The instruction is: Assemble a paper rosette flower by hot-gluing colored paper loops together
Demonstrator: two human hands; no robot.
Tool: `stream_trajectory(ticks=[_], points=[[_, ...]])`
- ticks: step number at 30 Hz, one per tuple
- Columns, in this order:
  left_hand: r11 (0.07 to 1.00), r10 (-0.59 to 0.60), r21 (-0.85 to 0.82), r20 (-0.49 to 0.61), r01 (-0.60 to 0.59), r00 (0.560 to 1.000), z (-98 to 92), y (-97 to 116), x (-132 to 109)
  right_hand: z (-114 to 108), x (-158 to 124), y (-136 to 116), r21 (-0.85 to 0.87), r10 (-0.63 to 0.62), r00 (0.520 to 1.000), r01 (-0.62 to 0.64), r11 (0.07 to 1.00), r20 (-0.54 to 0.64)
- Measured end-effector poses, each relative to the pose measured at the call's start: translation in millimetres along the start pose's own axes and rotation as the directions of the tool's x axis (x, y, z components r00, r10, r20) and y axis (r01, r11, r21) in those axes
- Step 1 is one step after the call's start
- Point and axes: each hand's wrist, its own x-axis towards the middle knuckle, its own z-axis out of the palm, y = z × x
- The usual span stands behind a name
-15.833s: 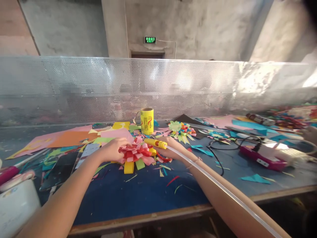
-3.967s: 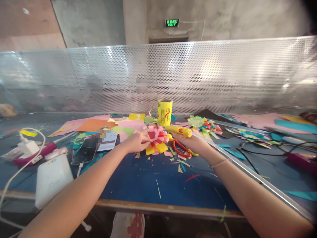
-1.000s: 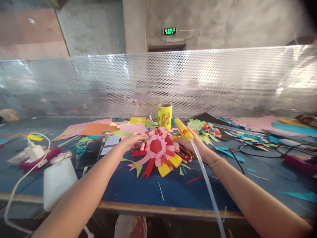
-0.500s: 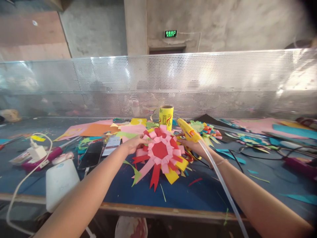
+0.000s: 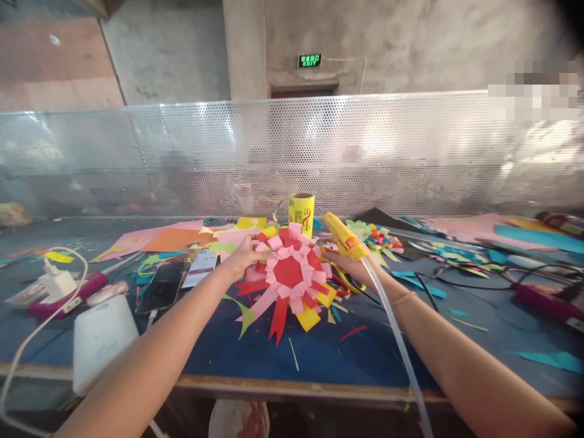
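A layered paper rosette in red, pink and yellow, with ribbon-like tails, faces me at the middle of the table. My left hand is closed at its upper left edge, fingers pinching the paper loops. On the opposite side, my right hand grips a yellow glue gun, its clear glue stick trailing back over my forearm. Fingertips of that hand reach the rosette's right edge, partly hidden by loops. Scissors with red and yellow handles lie partly hidden beside my right hand.
Behind the rosette stands a yellow tape-roll-like tube. A phone, white power bank and charger with cable lie left. Paper scraps and a small paper flower lie around. A perforated metal screen closes the back.
My left hand has shifted slightly up along the rosette's edge, its fingers more bent. The glue gun stays in my right hand. The whole view has moved a little.
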Motion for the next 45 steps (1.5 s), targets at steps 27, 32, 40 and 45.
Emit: stream_trajectory(ticks=[27,32,40,45], points=[[0.993,0.113,-0.039,0.196,-0.107,0.974,-14.2,11,-2,7,0,-12,0.208,0.148,0.973,-0.109,0.972,-0.179],[0.982,0.118,0.130,0.138,-0.136,0.983,-6.4,11,-7,8,-2,-14,0.214,0.174,0.969,-0.135,0.967,-0.177],[0.969,0.196,0.119,0.155,-0.215,0.968,-5.8,4,-2,2,5,0,0.163,0.087,0.984,-0.061,0.985,-0.155],[0.973,0.165,0.132,0.174,-0.189,0.971,-8.0,-4,2,-2,8,3,0.155,0.105,0.981,-0.080,0.985,-0.161]])
